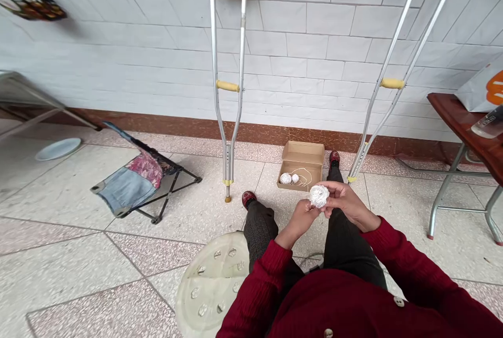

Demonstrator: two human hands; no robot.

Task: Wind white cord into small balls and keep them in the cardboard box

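I sit with my legs stretched over a tiled floor, in a dark red sweater. Both hands meet above my knees around a small white ball of thread (318, 195). My right hand (346, 203) grips the ball from the right, fingers curled over it. My left hand (302, 216) pinches at its lower left side. Beyond my feet, an open cardboard box (302, 162) lies by the wall, holding two small white balls (288, 178) and a loose white strand.
One crutch (229, 86) leans on the white tiled wall left of the box, another (393, 84) to the right. A folding stool (137, 178) lies at left, a round plastic lid (210, 283) by my left leg, a brown table (463, 123) at right.
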